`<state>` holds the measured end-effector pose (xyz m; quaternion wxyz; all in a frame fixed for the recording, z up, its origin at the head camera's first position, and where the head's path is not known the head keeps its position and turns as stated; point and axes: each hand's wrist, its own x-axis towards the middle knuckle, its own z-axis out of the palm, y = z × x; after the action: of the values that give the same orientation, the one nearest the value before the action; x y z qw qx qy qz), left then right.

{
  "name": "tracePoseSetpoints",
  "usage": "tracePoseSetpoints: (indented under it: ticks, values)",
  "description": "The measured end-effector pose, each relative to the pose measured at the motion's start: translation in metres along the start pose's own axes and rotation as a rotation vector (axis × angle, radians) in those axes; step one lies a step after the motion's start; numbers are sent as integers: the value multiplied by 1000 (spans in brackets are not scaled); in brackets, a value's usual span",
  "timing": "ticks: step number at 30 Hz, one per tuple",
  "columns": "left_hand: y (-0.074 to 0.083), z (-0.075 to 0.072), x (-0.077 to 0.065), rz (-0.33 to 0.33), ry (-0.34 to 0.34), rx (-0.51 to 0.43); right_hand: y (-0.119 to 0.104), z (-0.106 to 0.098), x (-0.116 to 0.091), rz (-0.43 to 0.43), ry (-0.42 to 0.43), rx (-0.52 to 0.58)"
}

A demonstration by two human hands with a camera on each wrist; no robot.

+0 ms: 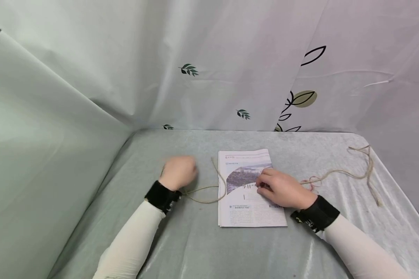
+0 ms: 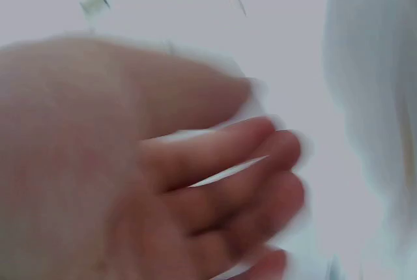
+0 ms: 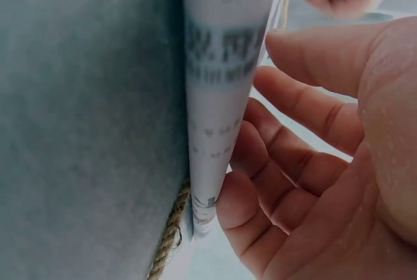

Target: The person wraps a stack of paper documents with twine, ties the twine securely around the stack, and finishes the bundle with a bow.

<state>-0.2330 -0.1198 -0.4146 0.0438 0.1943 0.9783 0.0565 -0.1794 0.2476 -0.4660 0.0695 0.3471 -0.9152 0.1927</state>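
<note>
1. A flat, upright rectangle of folded printed newspaper (image 1: 239, 199), its matte white sheets carrying a bluish-brown landscape photo, lies at the clock's centre on a desk (image 1: 195, 248) draped in wrinkled grey-green cloth with a slight sheen.
2. At three o'clock, the bare right hand (image 1: 283, 189) rests on the newspaper's right side, fingers bent and fingertips touching the paper; it is partly spread rather than pinching.
3. At nine o'clock, well apart from the newspaper, the bare left hand (image 1: 179, 170) is motion-blurred, its fingers loosely bent and its thumb out (I cannot see anything held in it).
4. A thin, twisted tan twine loop (image 1: 204, 202) lies between the left hand and the newspaper, curving over the paper's left edge.
5. Toward three o'clock, past the right hand, a rough, fibrous brown twine length (image 1: 349, 173) snakes to a doubled-back bend, near a fine, tangled red thread (image 1: 312, 185).
6. At twelve o'clock hangs a creased whitish curtain (image 1: 223, 93) printed with leaves.
</note>
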Motion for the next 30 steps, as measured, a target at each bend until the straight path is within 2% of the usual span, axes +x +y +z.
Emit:
tracePoseSetpoints:
  ticks: [2,5,8,11,15,19,21,23,26,28,30]
  values:
    - [19,12,4,84,50,-84,1,0,0,-2,-3,0]
    - [44,30,5,162,23,-183,1,0,-1,-6,-8,-1]
    - [55,41,2,193,13,-133,2,0,-1,-13,-9,-3]
    - [56,44,0,220,21,-119,1,0,-1,-22,-4,-2]
    - [47,46,4,229,45,-146,0,0,-2,-21,2,2]
    - [41,44,8,247,145,-135,0,0,-2,-7,0,10]
    - [41,41,9,327,206,-135,0,1,-1,12,5,21]
    - [44,39,8,443,244,-146,0,1,-1,36,16,37]
    - [49,36,6,605,242,-181,-1,0,0,66,28,65]
    - [52,37,4,653,227,-201,-2,-1,0,67,22,78]
    - [54,38,3,669,212,-220,-2,-1,1,46,2,66]
